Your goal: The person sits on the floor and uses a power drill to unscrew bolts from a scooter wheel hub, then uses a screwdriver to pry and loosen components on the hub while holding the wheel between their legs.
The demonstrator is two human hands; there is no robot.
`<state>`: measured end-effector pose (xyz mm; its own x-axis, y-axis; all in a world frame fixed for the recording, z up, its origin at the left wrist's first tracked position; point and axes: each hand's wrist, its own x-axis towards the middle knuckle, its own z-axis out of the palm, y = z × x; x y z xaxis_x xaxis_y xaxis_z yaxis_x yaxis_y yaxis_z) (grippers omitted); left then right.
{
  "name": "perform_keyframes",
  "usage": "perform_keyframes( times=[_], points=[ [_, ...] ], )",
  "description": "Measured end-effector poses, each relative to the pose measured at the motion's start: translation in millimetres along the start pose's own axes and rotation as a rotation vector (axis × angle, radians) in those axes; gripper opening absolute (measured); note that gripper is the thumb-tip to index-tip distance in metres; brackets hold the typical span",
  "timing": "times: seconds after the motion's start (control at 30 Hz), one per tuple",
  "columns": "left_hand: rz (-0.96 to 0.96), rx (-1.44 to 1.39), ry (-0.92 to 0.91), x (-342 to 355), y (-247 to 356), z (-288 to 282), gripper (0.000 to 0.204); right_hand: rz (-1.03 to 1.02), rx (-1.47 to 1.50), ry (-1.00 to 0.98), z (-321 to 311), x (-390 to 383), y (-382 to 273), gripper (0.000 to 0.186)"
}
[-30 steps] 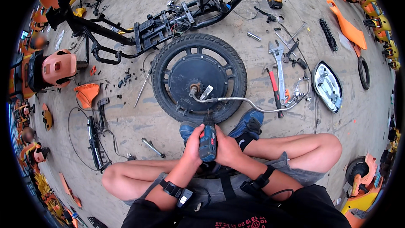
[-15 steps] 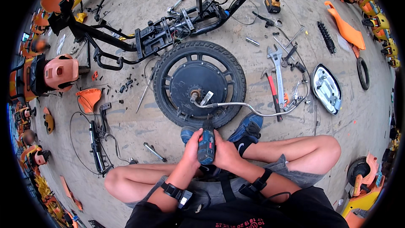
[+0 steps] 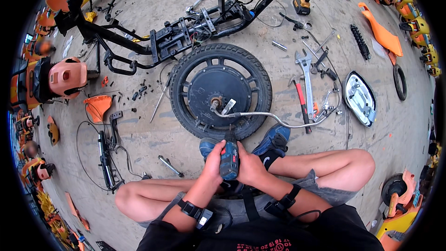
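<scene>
Both hands grip a blue power drill (image 3: 229,161): my left hand (image 3: 214,160) from the left, my right hand (image 3: 247,162) from the right, between my crossed legs. The drill's nose points up the picture at the lower edge of a wheel (image 3: 218,65), which lies flat with its black tyre and large dark hub. A metal-sheathed cable (image 3: 287,122) runs from the axle (image 3: 214,103) to the right. Whether the drill's tip touches the wheel I cannot tell. My blue shoes (image 3: 273,139) sit beside and under my hands.
A black scooter frame (image 3: 167,42) lies beyond the wheel. On the floor (image 3: 148,153) are a hammer (image 3: 299,102), an adjustable wrench (image 3: 306,88), a yellow drill (image 3: 304,0), an orange panel (image 3: 385,32) and a silver housing (image 3: 358,97). Orange and yellow scooters (image 3: 66,76) line both sides.
My hands and the drill sit slightly lower in the picture than a second ago, along with a small shift of the whole view. The grip on the drill is unchanged.
</scene>
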<state>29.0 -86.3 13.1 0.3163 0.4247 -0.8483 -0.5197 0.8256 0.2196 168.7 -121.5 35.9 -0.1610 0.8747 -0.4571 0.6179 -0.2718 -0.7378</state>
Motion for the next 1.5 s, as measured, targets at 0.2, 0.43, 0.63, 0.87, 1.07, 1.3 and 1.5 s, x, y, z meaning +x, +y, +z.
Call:
perform_keyframes(
  times=[0.2, 0.43, 0.63, 0.87, 1.07, 1.3, 1.5],
  points=[
    [-0.009, 0.017, 0.008, -0.6, 2.7, 4.9, 0.03, -0.003, -0.015, 0.006, -1.7, 1.3, 0.6, 0.091],
    [-0.011, 0.034, 0.021, -0.4, 2.9, 3.2, 0.031, -0.01, -0.002, 0.038, 4.5, 1.6, 5.9, 0.09],
    [0.066, 0.205, 0.091, 1.0, 7.1, 7.6, 0.031, 0.061, 0.157, 0.059, 0.9, -0.3, -5.5, 0.075],
    [0.115, 0.213, 0.087, 17.2, -7.9, -11.5, 0.028, 0.015, 0.268, 0.181, 5.3, 6.3, -5.3, 0.065],
    [0.073, -0.005, 0.091, 24.2, -21.7, -26.3, 0.026, 0.075, 0.072, 0.096, 13.5, 0.6, 0.3, 0.076],
    [0.129, 0.107, 0.146, 20.5, -12.1, -12.3, 0.025, 0.055, 0.07, 0.108, 3.4, 1.9, -5.4, 0.078],
    [0.157, 0.119, 0.001, 43.1, -13.4, -38.5, 0.025, 0.045, 0.004, 0.079, 5.7, 0.0, -1.2, 0.084]
  ],
)
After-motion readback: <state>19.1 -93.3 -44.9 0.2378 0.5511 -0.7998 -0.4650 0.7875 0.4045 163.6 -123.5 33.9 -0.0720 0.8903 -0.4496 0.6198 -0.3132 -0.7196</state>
